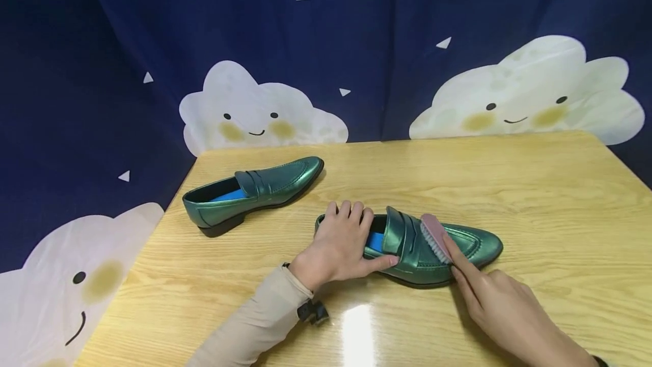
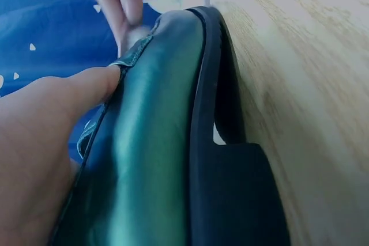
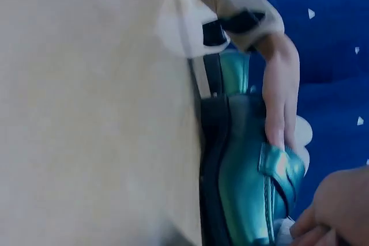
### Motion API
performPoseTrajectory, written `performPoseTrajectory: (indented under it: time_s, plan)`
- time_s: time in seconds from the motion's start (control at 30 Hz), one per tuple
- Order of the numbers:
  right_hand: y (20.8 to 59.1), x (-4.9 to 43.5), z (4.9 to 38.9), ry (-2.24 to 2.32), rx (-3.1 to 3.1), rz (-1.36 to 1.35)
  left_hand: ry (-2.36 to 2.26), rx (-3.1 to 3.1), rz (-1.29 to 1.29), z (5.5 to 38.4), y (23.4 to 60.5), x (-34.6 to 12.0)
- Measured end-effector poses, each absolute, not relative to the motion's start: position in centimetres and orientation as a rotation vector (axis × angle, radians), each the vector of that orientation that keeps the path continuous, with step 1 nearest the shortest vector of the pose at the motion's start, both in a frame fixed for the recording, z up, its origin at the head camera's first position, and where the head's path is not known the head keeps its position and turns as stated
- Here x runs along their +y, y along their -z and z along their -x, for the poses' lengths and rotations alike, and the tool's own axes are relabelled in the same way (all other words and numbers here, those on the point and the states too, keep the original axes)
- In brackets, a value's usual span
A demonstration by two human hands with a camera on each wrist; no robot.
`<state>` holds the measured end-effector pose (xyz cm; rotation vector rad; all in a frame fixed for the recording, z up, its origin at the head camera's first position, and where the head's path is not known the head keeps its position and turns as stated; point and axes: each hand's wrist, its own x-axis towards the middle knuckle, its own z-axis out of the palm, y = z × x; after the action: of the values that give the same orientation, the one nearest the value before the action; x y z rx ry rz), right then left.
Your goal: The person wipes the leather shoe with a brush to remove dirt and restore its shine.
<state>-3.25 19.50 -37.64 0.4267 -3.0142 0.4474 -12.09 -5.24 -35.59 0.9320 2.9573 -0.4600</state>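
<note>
A metallic green penny loafer stands on its sole in the middle of the table, toe to the right, with a blue insole showing in its opening. My left hand grips its heel end across the opening, thumb along the near side by the strap; the left wrist view shows the thumb on the top edge. In my right hand is a small pink brush, its pale bristles on the loafer's upper just ahead of the strap. The right wrist view cuts off most of the brush.
The matching green loafer stands farther back on the left, toe toward the right rear. Both are on a light wood table. A dark blue curtain with smiling clouds hangs behind and to the left.
</note>
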Motion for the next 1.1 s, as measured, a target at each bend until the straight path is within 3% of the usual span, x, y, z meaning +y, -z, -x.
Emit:
performPoseTrajectory:
  time_s: [0.17, 0.33, 0.67, 1.1]
  plan:
    - [37.0, 19.2, 6.2, -0.729, -2.945, -0.512, 0.437, 2.961, -0.934, 12.1, 35.9, -5.1]
    - [36.2, 19.6, 6.1, -1.069, -2.936, -0.556, 0.423, 2.953, -0.928, 12.0, 36.1, -5.0]
    - [37.7, 18.1, 1.6, -0.275, -2.944, -0.559, 0.465, 2.961, -0.907, 12.3, 35.8, -5.1]
    - [36.2, 17.5, 6.9, -0.118, -2.781, -0.623, 0.426, 2.962, -0.931, 12.2, 35.7, -5.1]
